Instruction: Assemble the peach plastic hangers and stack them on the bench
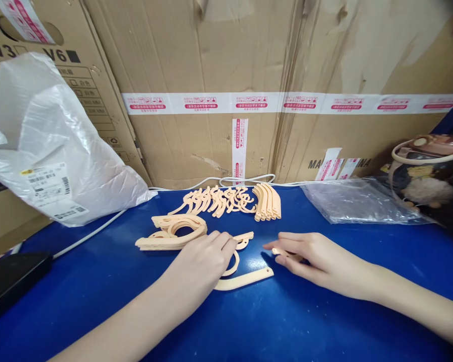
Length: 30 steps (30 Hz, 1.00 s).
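My left hand (213, 256) is closed over a beige plastic piece with a ring (234, 265) and a long curved arm (245, 280), which looks like part of a folding hanger. My fingers hide its middle. To the right, my right hand (309, 254) pinches a small beige part (282, 252) just above the table; most of it is covered. A stack of beige folded hangers (173, 234) lies beside my left hand. Farther back are a row of loose beige hooks (214, 200) and a bundle of curved arm pieces (267, 202).
Large cardboard boxes (196, 146) stand behind the blue table (286, 322). A white mailing bag (56, 151) and a black device (17, 284) are at left. A clear plastic bag (362, 201) lies at back right near a dark bag (426, 176). A white cable (86, 236) crosses the table.
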{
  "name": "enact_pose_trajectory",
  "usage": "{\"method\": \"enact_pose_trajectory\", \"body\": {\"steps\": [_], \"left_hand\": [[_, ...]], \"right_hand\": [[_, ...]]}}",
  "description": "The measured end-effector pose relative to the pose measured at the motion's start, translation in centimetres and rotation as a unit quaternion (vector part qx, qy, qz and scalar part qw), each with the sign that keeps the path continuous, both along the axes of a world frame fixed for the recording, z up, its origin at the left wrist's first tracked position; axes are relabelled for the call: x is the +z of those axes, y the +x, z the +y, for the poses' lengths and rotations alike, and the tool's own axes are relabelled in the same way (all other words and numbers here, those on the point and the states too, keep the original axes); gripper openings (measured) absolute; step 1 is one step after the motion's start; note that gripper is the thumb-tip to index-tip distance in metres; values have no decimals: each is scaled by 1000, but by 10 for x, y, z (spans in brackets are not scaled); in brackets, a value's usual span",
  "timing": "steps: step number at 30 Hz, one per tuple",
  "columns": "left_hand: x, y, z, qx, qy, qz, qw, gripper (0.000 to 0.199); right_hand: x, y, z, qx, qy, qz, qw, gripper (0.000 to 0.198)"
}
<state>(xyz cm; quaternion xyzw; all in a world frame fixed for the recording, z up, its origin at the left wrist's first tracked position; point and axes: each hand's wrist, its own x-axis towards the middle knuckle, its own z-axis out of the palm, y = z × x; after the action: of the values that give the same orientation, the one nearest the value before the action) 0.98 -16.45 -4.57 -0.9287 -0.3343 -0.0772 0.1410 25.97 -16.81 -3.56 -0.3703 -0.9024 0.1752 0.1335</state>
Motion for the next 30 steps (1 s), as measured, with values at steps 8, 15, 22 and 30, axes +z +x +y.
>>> {"method": "enact_pose_trajectory", "body": {"steps": [8,15,22,30], "left_hand": [[-5,11,-17,-26,-160,-111,981,23],[-10,11,-13,-30,-195,-135,971,13],[-17,12,-14,-30,-181,-182,966,12],[-18,14,-15,-23,-186,-202,961,12]], "right_hand": [[-4,-1,0,-114,-18,-23,993,36],[-3,-8,-6,-72,-35,26,996,34],[-3,-9,-9,-51,-46,14,998,33],[-4,-11,-12,-53,-48,8,997,28]]}}
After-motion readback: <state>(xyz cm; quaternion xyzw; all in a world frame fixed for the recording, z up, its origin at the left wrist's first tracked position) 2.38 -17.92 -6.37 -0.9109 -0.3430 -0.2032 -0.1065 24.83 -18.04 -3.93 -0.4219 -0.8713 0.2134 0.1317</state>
